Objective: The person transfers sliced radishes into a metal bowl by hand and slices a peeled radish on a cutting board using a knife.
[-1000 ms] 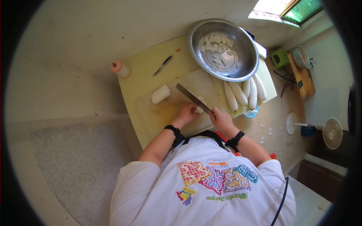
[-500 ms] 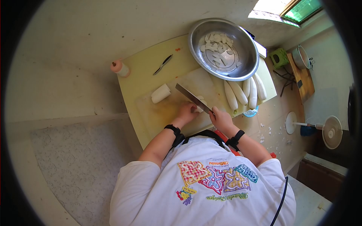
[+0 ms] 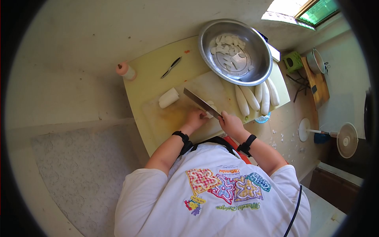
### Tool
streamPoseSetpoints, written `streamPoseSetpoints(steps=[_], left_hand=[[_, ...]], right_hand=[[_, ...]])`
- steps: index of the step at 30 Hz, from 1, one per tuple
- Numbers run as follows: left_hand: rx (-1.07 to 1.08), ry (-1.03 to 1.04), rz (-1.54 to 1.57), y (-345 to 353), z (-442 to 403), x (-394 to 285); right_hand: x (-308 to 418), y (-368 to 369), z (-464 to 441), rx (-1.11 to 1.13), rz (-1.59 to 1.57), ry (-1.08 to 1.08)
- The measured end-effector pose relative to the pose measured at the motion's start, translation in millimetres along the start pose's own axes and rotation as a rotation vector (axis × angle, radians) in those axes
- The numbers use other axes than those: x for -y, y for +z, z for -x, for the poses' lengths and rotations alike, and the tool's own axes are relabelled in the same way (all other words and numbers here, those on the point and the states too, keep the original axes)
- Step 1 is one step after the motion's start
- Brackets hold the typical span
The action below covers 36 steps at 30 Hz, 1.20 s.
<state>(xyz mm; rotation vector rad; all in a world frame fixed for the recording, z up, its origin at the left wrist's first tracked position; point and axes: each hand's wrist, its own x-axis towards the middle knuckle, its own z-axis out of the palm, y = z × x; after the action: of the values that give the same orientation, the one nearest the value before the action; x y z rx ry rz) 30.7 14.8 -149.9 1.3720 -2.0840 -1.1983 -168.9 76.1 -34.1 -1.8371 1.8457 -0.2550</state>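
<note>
My right hand (image 3: 233,125) is wrapped round the handle of a kitchen knife (image 3: 200,101), whose broad blade points up and left over the cutting board (image 3: 158,128). Beside the blade, the curled fingers of my left hand (image 3: 195,120) press on a white radish piece (image 3: 207,115), mostly hidden by fingers and knife. Thin white slices (image 3: 212,105) lie just beyond the blade. A thicker cut length of white radish (image 3: 169,98) rests on the board's left part. Several whole peeled white radishes (image 3: 265,98) lie at the right side of the table.
A large steel basin (image 3: 258,65) with white slices in it stands at the table's back right. A peeler (image 3: 171,67) and a pink-capped bottle (image 3: 126,71) are at the back left. White scraps lie on the floor near a fan (image 3: 347,140).
Almost nothing differs. Both hands and the knife keep nearly the same place, and the whole view has shifted very slightly.
</note>
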Motion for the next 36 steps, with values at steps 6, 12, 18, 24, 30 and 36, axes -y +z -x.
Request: streamPoseSetpoints(steps=[6, 12, 18, 24, 30, 36], left_hand=[[-0.033, 0.031, 0.038, 5, -1, 2], [-0.047, 0.027, 0.025, 3, 1, -2], [0.016, -0.008, 0.082, -3, -3, -3], [-0.052, 0.078, 0.022, 3, -4, 6], [-0.067, 0.066, 0.065, 4, -3, 3], [-0.071, 0.067, 0.052, -1, -4, -4]], right_hand=[[3, -2, 1, 0.023, 0.034, -0.001], [3, -2, -2, 0.052, 0.026, 0.002], [-11, 21, -8, 0.016, -0.029, -0.008], [-12, 22, -7, 0.001, -0.037, 0.044], [-8, 22, -3, 0.005, -0.012, 0.035], [-8, 20, -3, 0.000, -0.015, 0.036]])
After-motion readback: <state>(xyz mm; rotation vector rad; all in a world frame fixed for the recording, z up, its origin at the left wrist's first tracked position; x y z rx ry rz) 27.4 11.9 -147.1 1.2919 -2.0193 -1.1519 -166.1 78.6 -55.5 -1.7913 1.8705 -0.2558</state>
